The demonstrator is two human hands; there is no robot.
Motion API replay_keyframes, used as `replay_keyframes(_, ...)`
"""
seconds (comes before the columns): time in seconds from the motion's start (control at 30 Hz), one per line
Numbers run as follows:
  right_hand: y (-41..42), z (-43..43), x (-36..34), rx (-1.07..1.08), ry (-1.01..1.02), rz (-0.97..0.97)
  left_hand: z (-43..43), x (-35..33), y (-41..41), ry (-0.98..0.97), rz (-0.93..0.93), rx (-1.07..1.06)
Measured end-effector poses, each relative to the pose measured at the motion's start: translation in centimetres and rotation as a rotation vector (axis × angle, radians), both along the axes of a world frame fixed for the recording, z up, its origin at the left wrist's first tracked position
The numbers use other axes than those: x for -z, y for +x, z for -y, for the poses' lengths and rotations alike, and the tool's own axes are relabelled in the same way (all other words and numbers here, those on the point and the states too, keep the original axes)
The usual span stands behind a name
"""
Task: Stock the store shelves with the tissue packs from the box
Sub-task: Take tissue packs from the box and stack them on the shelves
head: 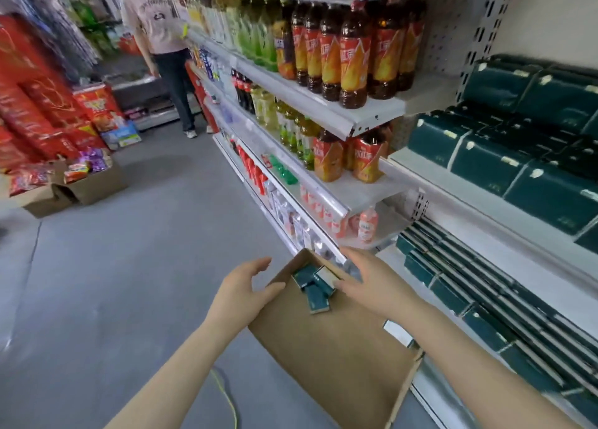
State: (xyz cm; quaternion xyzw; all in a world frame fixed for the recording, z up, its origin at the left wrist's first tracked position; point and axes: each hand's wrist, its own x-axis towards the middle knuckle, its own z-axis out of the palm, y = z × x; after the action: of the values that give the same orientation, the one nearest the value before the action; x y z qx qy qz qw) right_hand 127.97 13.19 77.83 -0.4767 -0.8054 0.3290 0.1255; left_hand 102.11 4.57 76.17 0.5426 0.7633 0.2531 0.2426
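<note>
An open cardboard box (336,357) stands on the floor by the shelving, with several dark green tissue packs (315,287) lying at its far end. My left hand (246,291) hovers open over the box's left wall, fingers spread toward the packs. From the right, my right hand (372,283) reaches into the box with its fingertips at the top pack; the grip itself is hidden. More green tissue packs (524,143) fill the right-hand shelf, and flat ones (469,292) line the shelf below.
Drink bottles (339,50) fill the white shelves (323,111) ahead. A person (161,40) stands far down the aisle. Red packages (35,105) and open snack boxes (84,182) sit at the left. Grey floor (129,266) lies open between; a yellow cord (226,396) runs near the box.
</note>
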Motion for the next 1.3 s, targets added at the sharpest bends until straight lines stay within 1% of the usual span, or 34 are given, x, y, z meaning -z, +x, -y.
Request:
replay_keyframes(0.17,-5.0,3.5,3.1,0.059,-0.089,0.002,4.2,2.0,-5.8,-0.076,0.026,0.052)
replay_keyframes(0.3,-7.7,6.7,6.8,0.178,-0.182,0.046,6.0,3.5,-9.5,-0.154,0.036,0.108)
replay_keyframes(0.4,-8.2,7.9,8.5,0.239,-0.246,0.088,5.0,4.3,-10.8,-0.198,0.062,0.17)
replay_keyframes(0.5,-8.0,7.2,10.1,0.306,-0.3,0.146,3.0,5.7,-11.4,-0.233,0.102,0.215)
replay_keyframes(0.57,-8.1,6.2,11.4,0.356,-0.356,0.144,1.3,6.9,-11.6,-0.255,0.114,0.243)
replay_keyframes(0.63,-8.9,4.6,13.4,0.455,-0.436,0.07,-0.7,8.9,-12.4,-0.305,0.123,0.268)
replay_keyframes(0.67,-9.3,3.8,14.6,0.531,-0.507,-0.006,-1.7,9.8,-12.9,-0.327,0.125,0.276)
replay_keyframes(0.77,-10.8,1.0,18.6,0.779,-0.795,-0.256,-5.0,13.2,-14.4,-0.416,0.132,0.274)
replay_keyframes(0.83,-12.0,-0.3,20.9,0.875,-0.893,-0.315,-7.1,14.7,-15.4,-0.478,0.131,0.278)
replay_keyframes(0.93,-14.0,-2.6,24.2,0.949,-0.96,-0.359,-11.6,17.4,-16.4,-0.565,0.12,0.351)
replay_keyframes(1.0,-14.9,-3.8,25.3,0.996,-0.984,-0.397,-14.5,18.6,-16.3,-0.572,0.129,0.361)
replay_keyframes(1.1,-15.8,-5.1,28.3,1.074,-1.04,-0.447,-18.3,22.5,-15.6,-0.62,0.164,0.357)
replay_keyframes(1.23,-16.6,-6.5,35.7,1.22,-1.109,-0.549,-23.6,31.0,-13.9,-0.67,0.162,0.44)
replay_keyframes(1.3,-17.3,-7.5,39.8,1.295,-1.1,-0.566,-26.3,36.1,-12.6,-0.679,0.137,0.509)
